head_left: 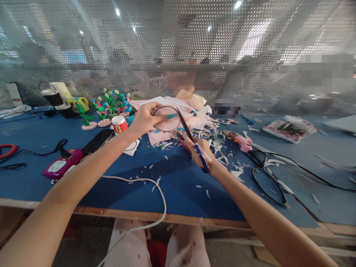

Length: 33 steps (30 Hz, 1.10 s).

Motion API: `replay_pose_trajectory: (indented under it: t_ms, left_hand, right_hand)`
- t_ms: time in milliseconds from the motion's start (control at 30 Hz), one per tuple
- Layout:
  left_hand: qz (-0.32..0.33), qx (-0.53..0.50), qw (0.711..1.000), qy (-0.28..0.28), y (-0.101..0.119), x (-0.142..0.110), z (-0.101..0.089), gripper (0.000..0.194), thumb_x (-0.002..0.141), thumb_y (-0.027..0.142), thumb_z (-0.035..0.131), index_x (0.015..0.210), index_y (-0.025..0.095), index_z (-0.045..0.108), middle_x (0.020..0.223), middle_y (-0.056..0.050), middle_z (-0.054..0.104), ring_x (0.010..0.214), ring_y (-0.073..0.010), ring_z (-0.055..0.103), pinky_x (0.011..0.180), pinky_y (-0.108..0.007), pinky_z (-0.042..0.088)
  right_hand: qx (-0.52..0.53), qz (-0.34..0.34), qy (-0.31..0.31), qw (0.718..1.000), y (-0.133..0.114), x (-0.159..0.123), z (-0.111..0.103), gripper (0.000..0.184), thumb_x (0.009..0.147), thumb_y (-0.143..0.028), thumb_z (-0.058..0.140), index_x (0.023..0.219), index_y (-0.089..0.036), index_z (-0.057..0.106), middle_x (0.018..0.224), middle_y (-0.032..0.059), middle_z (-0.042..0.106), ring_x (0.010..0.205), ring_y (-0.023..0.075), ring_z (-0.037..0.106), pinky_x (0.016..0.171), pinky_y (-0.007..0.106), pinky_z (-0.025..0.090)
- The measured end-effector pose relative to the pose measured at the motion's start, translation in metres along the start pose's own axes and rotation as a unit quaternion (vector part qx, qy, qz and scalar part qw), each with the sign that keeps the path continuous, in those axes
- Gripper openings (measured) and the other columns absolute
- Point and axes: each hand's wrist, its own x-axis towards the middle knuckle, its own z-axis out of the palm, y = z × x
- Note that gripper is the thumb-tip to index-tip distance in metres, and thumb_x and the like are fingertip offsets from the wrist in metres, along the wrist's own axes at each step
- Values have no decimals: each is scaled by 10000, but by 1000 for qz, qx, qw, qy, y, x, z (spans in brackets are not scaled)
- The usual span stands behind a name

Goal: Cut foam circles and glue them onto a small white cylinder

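Observation:
My left hand (148,119) pinches a round pink disc (167,125) with a dark rim, the thumb lying across its face. In my right hand (204,150) is a pair of scissors (185,125) with dark blades and a blue handle. The blades point up and away, beside the disc's right edge; whether they touch it I cannot tell. Behind both hands lies a heap of pink and white paper sheets (194,111). Thin white offcuts (222,159) are scattered below and right of my right hand.
Small green paper plants (104,107) on pink bases stand at the left, near a red-and-white tub (119,125), a black phone (100,140) and a purple box (62,164). A white cable (162,196) crosses the front edge. Black cables (267,178) and a clear-wrapped packet (289,129) lie right.

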Motion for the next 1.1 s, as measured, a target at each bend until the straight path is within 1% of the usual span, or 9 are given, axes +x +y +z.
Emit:
replay_pose_trajectory:
  t_ms: [100, 167, 300, 467, 600, 700, 767, 900, 1100]
  left_hand:
    - [17, 1, 999, 36, -4, 1, 0, 274, 603, 280, 790, 768, 135, 627, 763, -5, 629, 761, -135, 575, 663, -239, 476]
    - [23, 4, 999, 48, -7, 1, 0, 267, 610, 290, 784, 763, 137, 627, 766, -7, 639, 776, -142, 586, 689, -248, 483]
    - [31, 6, 998, 45, -12, 2, -1, 285, 622, 307, 781, 796, 143, 626, 798, -15, 654, 801, -155, 604, 728, -271, 500]
    - [38, 16, 998, 50, -16, 3, -2, 311, 613, 286, 793, 831, 152, 616, 812, -13, 645, 819, -166, 616, 746, -295, 512]
    - [27, 1, 999, 30, -17, 4, 0, 352, 585, 251, 816, 855, 160, 611, 777, 2, 628, 773, -154, 621, 698, -281, 523]
    - [18, -11, 1000, 7, -17, 3, 2, 380, 580, 271, 829, 873, 165, 611, 758, 6, 623, 732, -142, 622, 643, -259, 523]
    - [15, -19, 1000, 2, -16, 3, 2, 395, 574, 290, 835, 876, 167, 611, 756, 7, 624, 718, -135, 622, 624, -245, 520]
    - [4, -27, 1000, -3, -14, 3, 2, 421, 562, 304, 840, 884, 162, 608, 784, 5, 629, 724, -128, 621, 619, -231, 514]
    - [-10, -29, 1000, -3, -13, 2, 1, 409, 557, 266, 833, 881, 160, 608, 763, 3, 614, 711, -131, 607, 607, -236, 499]
  right_hand:
    - [6, -2, 8, 1000, 1, 0, 1, 637, 789, -792, 290, 525, -218, 370, 465, -18, 348, 464, 112, 352, 489, 272, 296]
    - [13, 7, 10, 1000, 1, 0, 3, 628, 795, -782, 305, 511, -224, 339, 458, -20, 337, 462, 109, 346, 481, 269, 285]
    - [17, 26, 8, 999, 2, -1, 4, 622, 795, -780, 324, 499, -233, 300, 433, -22, 322, 454, 111, 348, 464, 265, 273]
    - [14, 30, 5, 999, 5, 0, 4, 612, 790, -772, 364, 503, -233, 331, 426, -19, 343, 456, 120, 378, 473, 267, 295]
    - [11, 23, -6, 1000, 4, -2, 4, 595, 807, -764, 325, 543, -233, 378, 429, -8, 392, 459, 141, 431, 480, 270, 320]
    - [11, 24, -17, 1000, 1, -2, 3, 584, 820, -754, 304, 567, -235, 386, 429, -6, 414, 457, 152, 473, 487, 270, 342]
    - [10, 24, -24, 999, 0, -2, 2, 583, 822, -754, 301, 571, -234, 386, 428, -8, 420, 447, 151, 483, 494, 269, 355]
    - [0, 8, -18, 1000, 0, -1, 1, 611, 801, -785, 273, 563, -233, 386, 426, -5, 413, 452, 151, 471, 490, 273, 349]
    - [-1, -1, 3, 1000, 1, -1, 2, 616, 798, -785, 274, 532, -233, 342, 436, -12, 369, 465, 134, 415, 492, 274, 325]
